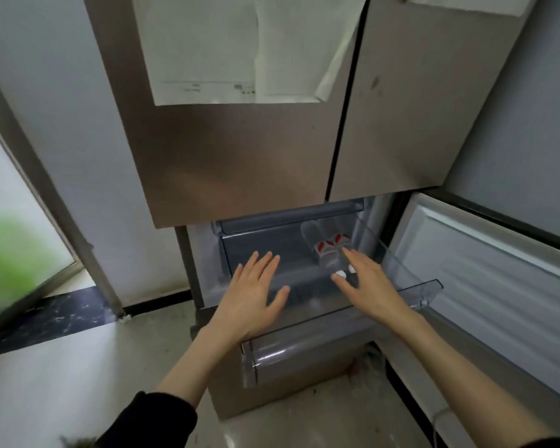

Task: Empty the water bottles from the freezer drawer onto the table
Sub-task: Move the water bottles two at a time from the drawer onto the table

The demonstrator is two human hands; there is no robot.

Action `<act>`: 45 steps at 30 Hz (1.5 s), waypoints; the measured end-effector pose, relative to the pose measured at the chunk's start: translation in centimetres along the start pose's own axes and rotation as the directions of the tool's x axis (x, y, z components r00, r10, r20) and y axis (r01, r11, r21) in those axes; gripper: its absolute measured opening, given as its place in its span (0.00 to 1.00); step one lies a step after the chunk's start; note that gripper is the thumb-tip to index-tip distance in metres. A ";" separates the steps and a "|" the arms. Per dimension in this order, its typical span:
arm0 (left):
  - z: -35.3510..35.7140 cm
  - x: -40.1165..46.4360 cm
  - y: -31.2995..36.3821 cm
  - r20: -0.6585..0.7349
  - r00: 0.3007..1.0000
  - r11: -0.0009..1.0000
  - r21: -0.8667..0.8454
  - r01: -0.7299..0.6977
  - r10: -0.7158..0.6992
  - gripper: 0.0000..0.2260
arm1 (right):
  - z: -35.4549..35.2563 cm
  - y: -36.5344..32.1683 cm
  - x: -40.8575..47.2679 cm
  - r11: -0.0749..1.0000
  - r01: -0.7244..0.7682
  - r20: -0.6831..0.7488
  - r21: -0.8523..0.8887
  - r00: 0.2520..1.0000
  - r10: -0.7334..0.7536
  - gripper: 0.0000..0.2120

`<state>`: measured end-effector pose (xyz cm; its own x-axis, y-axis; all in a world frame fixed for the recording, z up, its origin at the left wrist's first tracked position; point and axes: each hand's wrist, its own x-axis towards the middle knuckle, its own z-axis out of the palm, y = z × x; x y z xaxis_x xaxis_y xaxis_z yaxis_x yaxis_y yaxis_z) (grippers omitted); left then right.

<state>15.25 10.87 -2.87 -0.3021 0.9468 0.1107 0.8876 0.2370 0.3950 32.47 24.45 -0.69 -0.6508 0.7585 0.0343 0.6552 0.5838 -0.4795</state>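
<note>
While two bare forearms in dark sleeves reach forward from the bottom of the head view, a clear plastic freezer drawer stands pulled out beneath them, its curved front lip tilted toward the camera. Above the drawer's left half, the left hand is spread flat, palm down, fingers straight and slightly fanned, holding nothing. Over the right half, the right hand is likewise flat and loose, fingers extended toward the back right corner, its thumb just beside two white caps; whether the fingertips touch anything cannot be told. Beyond the right hand, two clear water bottles with red-and-white labels lie on their sides, side by side along the drawer's right wall, caps pointing toward the person. Past the left hand, the drawer floor shows grey. On the right, the open lower freezer door swings out, its white inner lining facing left. Behind and above the drawer rise the closed brushed-metal upper refrigerator doors, with sheets of white paper fixed to the left one, one sheet curling at its lower right edge. Farthest left, a pale wall meets a dark marbled floor strip and a frosted window glowing green.
</note>
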 end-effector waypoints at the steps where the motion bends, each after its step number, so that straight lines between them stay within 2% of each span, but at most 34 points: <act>1: 0.7 1.4 0.2 0.033 0.999 1.000 -0.010 -0.001 0.001 0.28 | 0.1 0.9 1.1 1.000 -0.022 0.015 0.015 1.000 0.022 0.30; 7: 5.3 9.4 0.7 0.131 0.991 0.997 -0.070 0.030 -0.021 0.28 | 0.8 6.1 8.0 0.982 -0.168 0.157 0.082 0.976 0.154 0.27; 12: 10.3 15.7 0.9 0.244 0.953 0.953 -0.198 0.229 -0.178 0.23 | 2.4 10.6 14.0 0.947 -0.313 0.293 0.065 0.914 0.282 0.18; 17: 15.5 20.1 2.2 0.375 0.839 0.793 -0.322 0.518 -0.395 0.20 | 4.7 13.8 18.2 0.923 -0.376 0.420 -0.085 0.826 0.376 0.18; 22: 18.9 23.0 4.2 0.491 0.725 0.679 -0.314 0.664 -0.482 0.13 | 6.6 15.8 20.5 0.877 -0.440 0.471 -0.193 0.743 0.476 0.18; 26: 20.4 24.8 5.4 0.522 0.638 0.562 -0.321 0.762 -0.566 0.20 | 7.5 17.1 21.3 0.884 -0.441 0.400 -0.156 0.790 0.465 0.15; 30: 21.6 25.8 5.7 0.498 0.580 0.458 -0.356 0.815 -0.644 0.19 | 8.0 17.8 22.1 0.860 -0.504 0.375 -0.078 0.785 0.494 0.17; 35: 21.9 25.3 5.3 0.463 0.570 0.442 -0.363 0.820 -0.678 0.17 | 8.7 18.8 22.0 0.865 -0.495 0.358 -0.081 0.795 0.489 0.18; 38: 21.5 23.9 4.0 0.428 0.558 0.372 -0.444 0.815 -0.711 0.19 | 8.3 19.1 21.2 0.892 -0.443 0.321 -0.091 0.835 0.447 0.19; 40: 20.8 22.8 3.2 0.401 0.554 0.326 -0.508 0.797 -0.730 0.16 | 7.7 19.1 20.4 0.902 -0.425 0.293 -0.078 0.855 0.428 0.22; 43: 18.6 21.6 3.1 0.298 0.558 0.270 -0.641 0.718 -0.774 0.08 | 5.8 18.7 19.6 0.915 -0.404 0.242 -0.020 0.886 0.397 0.22; 45: 16.7 20.9 3.4 0.191 0.562 0.289 -0.701 0.652 -0.804 0.10 | 4.2 17.9 18.9 0.939 -0.344 0.178 0.029 0.926 0.333 0.20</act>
<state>17.77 35.10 -14.43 -0.8175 0.3834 -0.4298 -0.1842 0.5330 0.8258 30.29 47.96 -12.34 -0.4524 0.8453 -0.2843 0.8275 0.2789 -0.4874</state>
